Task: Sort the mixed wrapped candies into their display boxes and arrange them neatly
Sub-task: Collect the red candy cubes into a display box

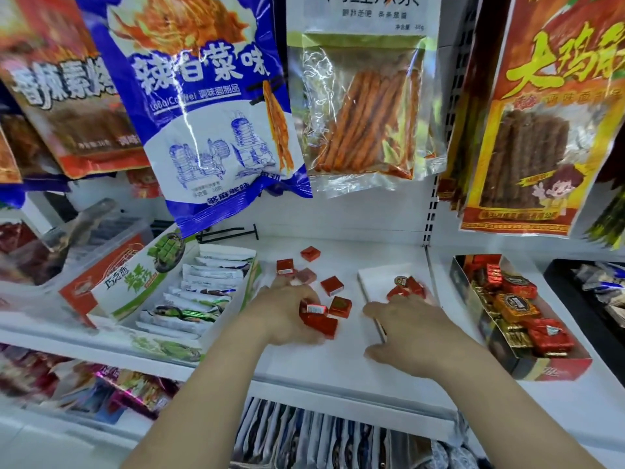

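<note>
White shop shelf (338, 363): left hand (287, 313) closed on red candies (318, 319), right hand (409, 330) spread flat beside white box (375, 275), others loose between; risk of dropping from overfull grip.

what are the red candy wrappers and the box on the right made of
Loose red candies: wrappers look like glossy foil or metallized film, given the sharp creases and bright glints. Display box on the right: probably printed cardboard, with flat stiff walls, folded corners and a slightly shiny coated surface.
</note>
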